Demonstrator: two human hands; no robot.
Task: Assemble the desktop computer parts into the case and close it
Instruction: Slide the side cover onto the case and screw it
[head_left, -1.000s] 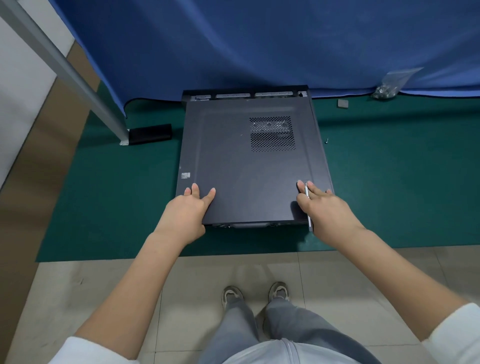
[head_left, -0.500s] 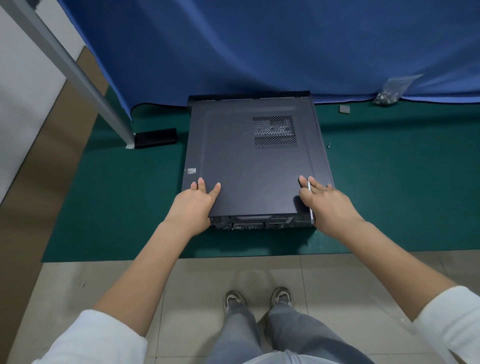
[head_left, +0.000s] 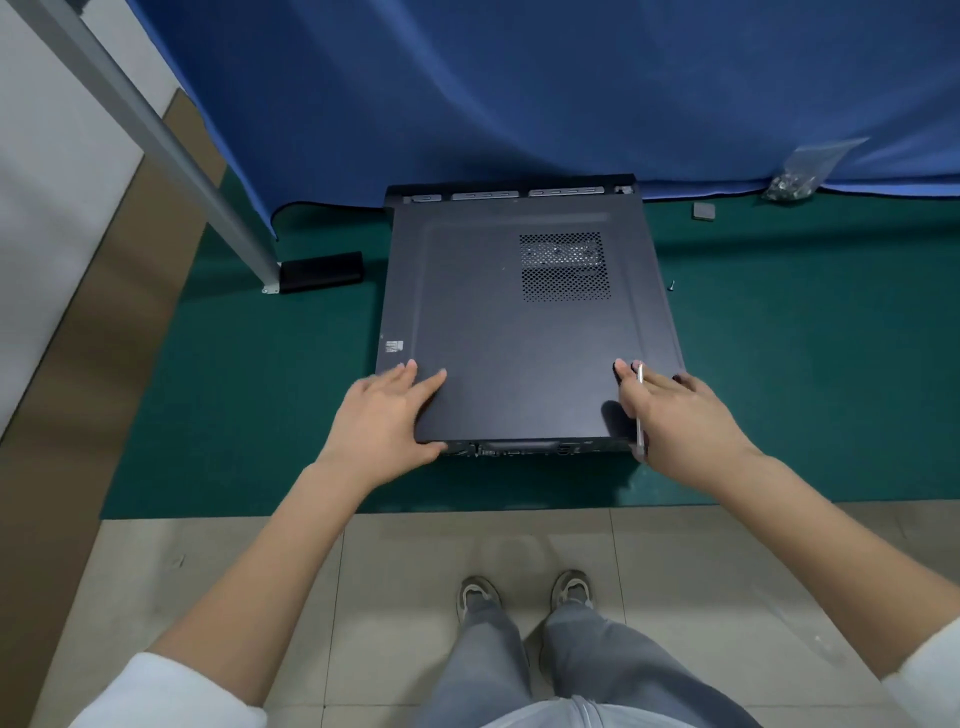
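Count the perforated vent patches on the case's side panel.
2: both on the side panel, toward its far right; the upper patch sits directly above the lower patch. None seem hidden.

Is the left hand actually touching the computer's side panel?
Touching: in the head view the left hand lies flat on the side panel's near left corner.

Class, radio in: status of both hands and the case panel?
Left hand flat on side panel. Right hand pressing panel, gripping screwdriver. Far edge not flush. Nothing obstructing.
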